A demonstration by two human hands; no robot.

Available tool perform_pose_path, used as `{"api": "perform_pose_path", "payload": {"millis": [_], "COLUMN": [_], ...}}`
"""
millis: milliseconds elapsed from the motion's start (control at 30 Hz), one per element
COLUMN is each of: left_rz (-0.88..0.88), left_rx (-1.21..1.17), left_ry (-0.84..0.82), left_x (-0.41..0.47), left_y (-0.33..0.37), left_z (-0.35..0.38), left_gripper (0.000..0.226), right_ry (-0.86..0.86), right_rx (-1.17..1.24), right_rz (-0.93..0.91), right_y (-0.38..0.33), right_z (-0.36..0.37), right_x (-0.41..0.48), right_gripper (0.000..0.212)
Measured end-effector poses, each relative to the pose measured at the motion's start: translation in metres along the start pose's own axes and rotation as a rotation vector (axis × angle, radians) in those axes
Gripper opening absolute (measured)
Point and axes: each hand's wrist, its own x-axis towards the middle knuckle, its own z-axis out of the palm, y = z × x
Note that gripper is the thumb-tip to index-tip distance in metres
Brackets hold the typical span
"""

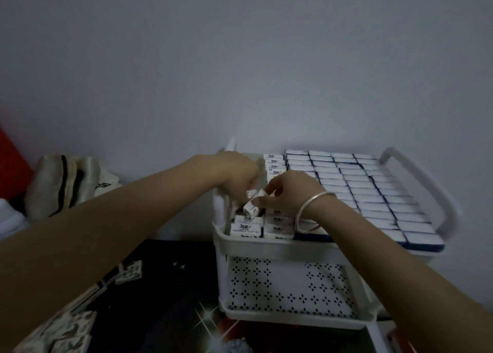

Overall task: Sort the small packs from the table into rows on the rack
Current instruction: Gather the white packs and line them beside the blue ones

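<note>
A white rack [274, 248] stands against the wall, its top tray packed with rows of small white packs [373, 198] edged in dark blue. At the tray's left end, packs with printed labels [246, 223] stand on edge in two short columns. My left hand [234, 173] reaches into the left corner of the tray, fingers curled down among the packs. My right hand [288, 192], with a silver bangle on the wrist, pinches a small pack [252, 207] that sits tilted above the left column. Both hands touch this pack area.
The rack's lower shelf [288, 286] has a perforated star pattern and shows no packs. A dark table [160, 299] lies at the lower left with patterned packs [72, 328] on it. A cream bag [66, 184] leans on the wall at left.
</note>
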Motion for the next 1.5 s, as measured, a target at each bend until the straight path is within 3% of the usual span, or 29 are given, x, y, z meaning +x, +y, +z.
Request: {"api": "perform_pose_path", "payload": {"millis": [167,300,367,500,733,867,933,1100,1200,1300,1333,1400,1500], "left_rz": [0.01,0.029,0.019,-0.074,-0.27,-0.364,-0.413,-0.64,-0.644,-0.661,-0.663,-0.636,-0.579], "left_rx": [-0.087,-0.198,-0.264,-0.46,-0.621,-0.8,-0.939,-1.363,-1.694,-1.824,-1.845,-1.894,-1.969], "left_ry": [-0.067,-0.169,-0.182,-0.17,-0.147,-0.048,0.041,0.153,0.192,0.193,0.169,0.105,0.078], "left_x": [-0.001,0.006,0.008,0.008,0.001,-0.014,-0.02,-0.029,-0.03,-0.03,-0.034,-0.048,-0.053], "left_y": [-0.001,0.002,0.005,0.012,0.027,0.053,0.069,0.079,0.078,0.07,0.067,0.068,0.066], "left_z": [-0.008,-0.01,-0.011,-0.015,-0.015,-0.019,-0.009,0.029,0.023,0.028,0.029,0.022,0.025], "left_gripper": [0.035,0.033,0.033,0.035,0.033,0.032,0.036,0.051,0.042,0.063,0.057,0.02,0.027], "right_ry": [0.112,0.24,0.243,0.162,0.185,0.162,0.117,0.104,0.099,0.061,0.06,0.06,0.059], "right_rx": [-0.125,-0.203,-0.15,0.187,0.2,-0.099,-0.232,-0.069,-0.014,0.036,0.038,0.026,-0.004], "right_rz": [0.018,-0.058,-0.082,-0.043,-0.119,-0.12,-0.13,-0.2,-0.194,-0.174,-0.171,-0.177,-0.169], "right_y": [-0.001,-0.002,0.004,0.011,0.017,0.011,0.008,0.016,0.02,0.021,0.019,0.015,0.011], "right_z": [0.012,0.016,0.019,0.024,0.024,0.027,0.024,0.027,0.031,0.028,0.026,0.023,0.023], "right_x": [0.0,0.0,0.003,0.007,0.014,0.017,0.018,0.01,0.012,0.012,0.01,0.007,0.005], "right_gripper": [0.057,0.05,0.056,0.06,0.065,0.046,0.027,0.032,0.031,0.04,0.042,0.044,0.045]}}
